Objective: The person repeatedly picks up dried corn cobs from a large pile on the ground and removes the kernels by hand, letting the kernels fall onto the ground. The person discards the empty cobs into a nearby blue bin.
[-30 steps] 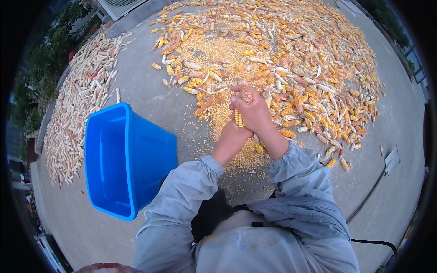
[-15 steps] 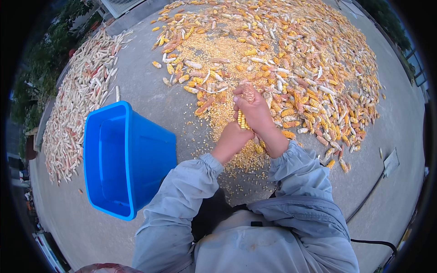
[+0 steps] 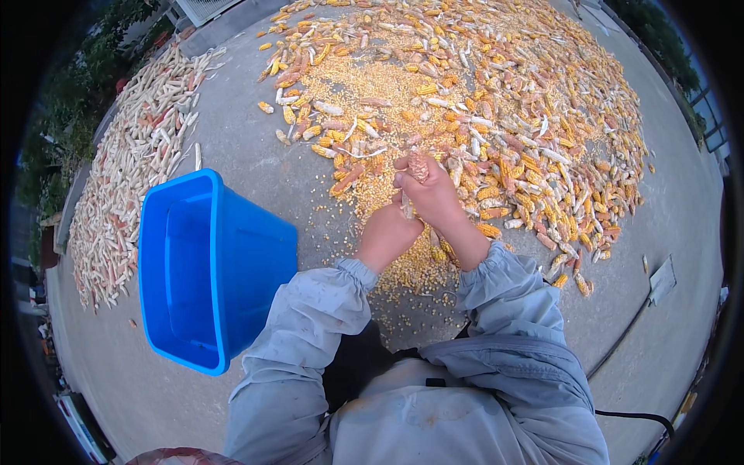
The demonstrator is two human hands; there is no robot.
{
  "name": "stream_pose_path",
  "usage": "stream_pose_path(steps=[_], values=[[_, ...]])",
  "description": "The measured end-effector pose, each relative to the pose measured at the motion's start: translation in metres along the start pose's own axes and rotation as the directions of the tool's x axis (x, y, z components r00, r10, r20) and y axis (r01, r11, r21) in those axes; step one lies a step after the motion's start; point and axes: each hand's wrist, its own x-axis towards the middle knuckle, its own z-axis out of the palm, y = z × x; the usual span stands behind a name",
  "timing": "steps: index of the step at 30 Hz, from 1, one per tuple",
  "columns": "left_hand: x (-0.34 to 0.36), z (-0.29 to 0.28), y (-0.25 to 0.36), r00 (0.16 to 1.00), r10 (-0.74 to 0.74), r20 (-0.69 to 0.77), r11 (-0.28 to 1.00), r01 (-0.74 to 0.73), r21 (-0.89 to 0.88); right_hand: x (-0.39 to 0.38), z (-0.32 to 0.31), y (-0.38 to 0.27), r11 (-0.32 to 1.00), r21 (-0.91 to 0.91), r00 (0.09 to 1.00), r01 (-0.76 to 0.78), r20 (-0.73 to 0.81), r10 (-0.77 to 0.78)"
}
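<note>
My left hand (image 3: 390, 235) is closed around an ear of corn, and only its pale upper end (image 3: 407, 206) sticks out of the fist. Wrapped round a pinkish bare cob (image 3: 418, 164), my right hand (image 3: 428, 195) presses it against that ear, just above the left hand. Most of the ear is covered by my fingers. Beneath both hands lies a heap of loose yellow kernels (image 3: 418, 267). Beyond them, a wide spread of corn ears (image 3: 535, 116), some yellow and some partly stripped, covers the concrete.
A blue plastic tub (image 3: 256, 252) lies tipped on its side at my left, its mouth facing left. Farther left is a long pile of bare cobs (image 3: 128, 186). At the right, a flat-headed tool (image 3: 663, 280) with a dark handle rests on the concrete ground (image 3: 666, 341).
The yellow kernels showing on the ear above my left fist are out of sight now, and a pale surface shows there. The right hand with the bare cob has shifted slightly down.
</note>
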Motion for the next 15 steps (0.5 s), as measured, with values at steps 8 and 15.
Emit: stream_pose_path(steps=[8,15], values=[[0.008,-0.001,-0.006,0.999,-0.003,-0.039,0.952,0.015,0.306,0.004,0.009,0.008,0.979,0.190,0.997,0.074,-0.038,-0.068],[0.003,0.007,0.000,0.998,0.064,-0.027,0.964,-0.055,0.262,0.010,-0.005,0.020,0.969,-0.245,0.998,-0.033,0.035,0.042]])
